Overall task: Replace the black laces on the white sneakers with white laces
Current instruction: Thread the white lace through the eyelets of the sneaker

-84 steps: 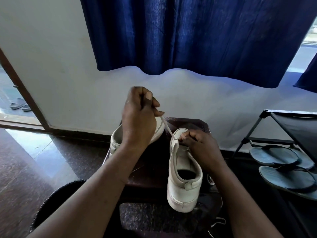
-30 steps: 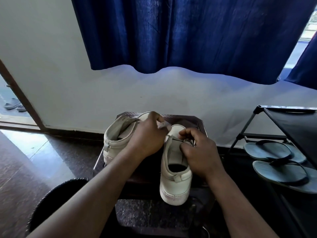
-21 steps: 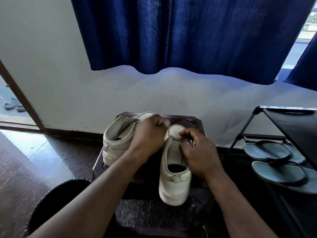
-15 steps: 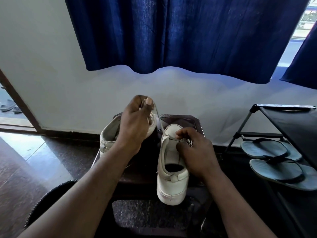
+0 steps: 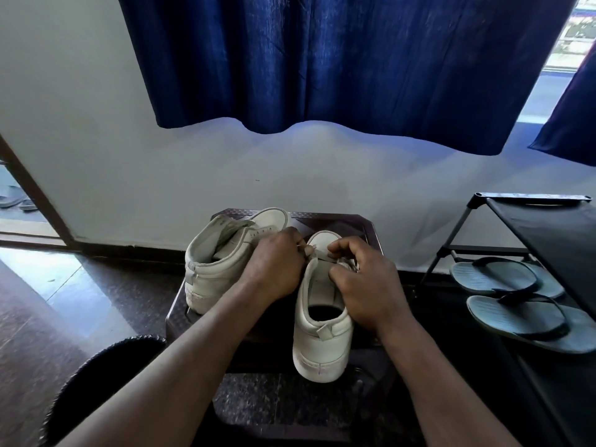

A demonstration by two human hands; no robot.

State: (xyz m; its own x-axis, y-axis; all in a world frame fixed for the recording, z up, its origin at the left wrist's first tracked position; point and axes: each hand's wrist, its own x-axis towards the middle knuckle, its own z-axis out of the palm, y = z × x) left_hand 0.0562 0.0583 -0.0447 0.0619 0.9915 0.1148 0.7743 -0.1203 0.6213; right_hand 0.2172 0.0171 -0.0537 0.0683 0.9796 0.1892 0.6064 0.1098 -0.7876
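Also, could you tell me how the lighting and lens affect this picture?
Head view: daylight glares off the floor, left, and washes out the window, top right. Head view: the near sneaker and white lace sit in dim bluish shade, the lace hard to trace. Head view: the wide lens slants the door frame.

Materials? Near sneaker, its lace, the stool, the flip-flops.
near sneaker: smooth matte white upper, probably leather or synthetic.
lace: flat white, likely woven textile.
stool: dark brown, glossy patterned top, looks like moulded plastic.
flip-flops: matte grey-blue soles, foam or rubber by look, dark straps.
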